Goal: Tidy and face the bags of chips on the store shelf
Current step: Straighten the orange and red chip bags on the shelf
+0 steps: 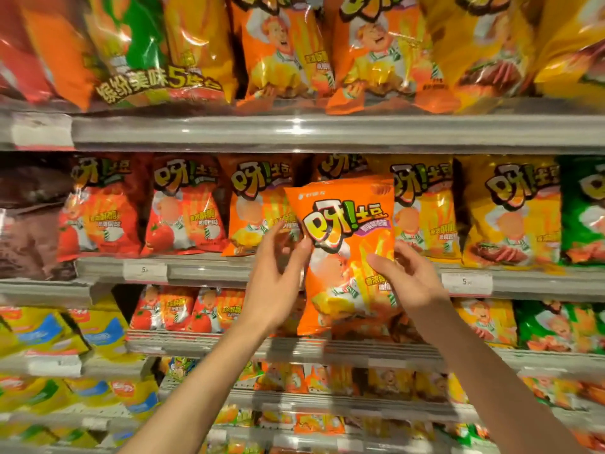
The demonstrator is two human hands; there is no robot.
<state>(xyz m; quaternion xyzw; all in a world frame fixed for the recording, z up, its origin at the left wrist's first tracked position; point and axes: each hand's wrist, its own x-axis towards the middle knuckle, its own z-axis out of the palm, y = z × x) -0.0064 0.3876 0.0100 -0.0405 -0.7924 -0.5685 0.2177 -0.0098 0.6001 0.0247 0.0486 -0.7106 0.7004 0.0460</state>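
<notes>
An orange chip bag (pixel 343 231) hangs in front of the middle shelf (pixel 209 268), upright and slightly tilted, its printed front toward me. My left hand (pixel 278 280) pinches its left edge between thumb and fingers. My right hand (pixel 406 280) grips its right side, thumb across the front. Behind it, a matching orange bag (pixel 258 208) stands in the middle shelf row, beside red bags (pixel 183 208) to the left and yellow bags (pixel 425 211) to the right.
The upper shelf (pixel 294 132) carries larger orange and yellow bags. A green bag (pixel 582 211) stands at the far right of the middle row, a dark brown bag (pixel 29 221) at the far left. Lower shelves hold smaller bags. Price tags (pixel 466 283) sit on the shelf edges.
</notes>
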